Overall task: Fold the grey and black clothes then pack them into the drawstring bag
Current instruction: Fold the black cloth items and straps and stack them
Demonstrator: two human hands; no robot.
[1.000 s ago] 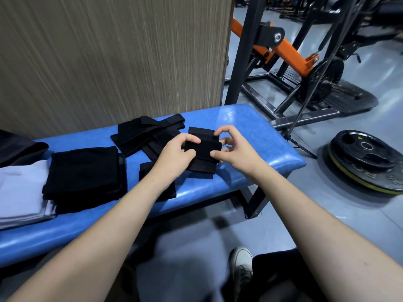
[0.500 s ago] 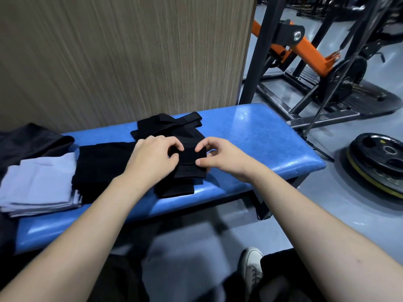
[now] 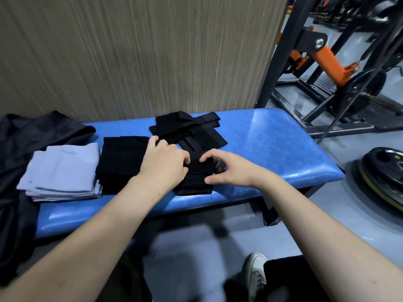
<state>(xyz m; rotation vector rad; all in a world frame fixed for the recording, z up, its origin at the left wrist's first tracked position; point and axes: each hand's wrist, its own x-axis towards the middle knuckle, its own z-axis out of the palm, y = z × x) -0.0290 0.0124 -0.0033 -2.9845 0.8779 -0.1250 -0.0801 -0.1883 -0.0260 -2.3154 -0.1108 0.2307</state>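
Observation:
A small folded black cloth (image 3: 196, 180) lies near the front edge of the blue bench (image 3: 283, 153). My left hand (image 3: 163, 163) grips its upper left part with curled fingers. My right hand (image 3: 233, 170) holds its right side between a curled forefinger and the thumb. To the left are a folded black stack (image 3: 122, 162) and a folded grey stack (image 3: 63, 168). An unfolded black garment with straps (image 3: 189, 130) lies just behind my hands. Dark crumpled fabric (image 3: 32, 134) covers the bench's left end; I cannot tell whether it is the drawstring bag.
A wood-grain panel (image 3: 141, 51) stands right behind the bench. A black and orange gym machine (image 3: 327, 59) fills the right background. A weight plate (image 3: 383, 177) lies on the grey floor at right. My shoe (image 3: 255, 273) is below the bench.
Both hands have carried the small black cloth leftward and down onto the bench, close to the folded black stack. The view has swung left, showing more of the grey stack and dark fabric.

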